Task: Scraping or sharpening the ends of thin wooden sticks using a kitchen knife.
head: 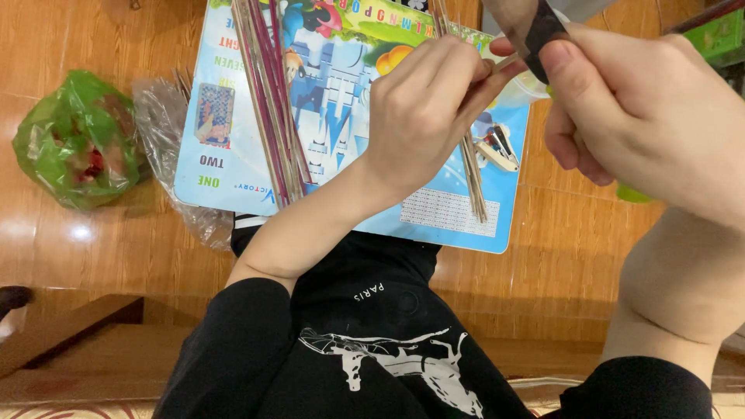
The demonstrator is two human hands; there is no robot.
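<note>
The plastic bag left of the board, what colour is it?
Green, translucent, with dark and red contents showing through; the plastic bag shows in the head view.

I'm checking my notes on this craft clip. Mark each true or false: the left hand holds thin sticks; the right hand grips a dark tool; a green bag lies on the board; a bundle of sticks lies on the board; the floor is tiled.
1. The left hand holds thin sticks: true.
2. The right hand grips a dark tool: true.
3. A green bag lies on the board: false, it lies on the floor beside it.
4. A bundle of sticks lies on the board: true.
5. The floor is tiled: false, it is wooden.
</note>
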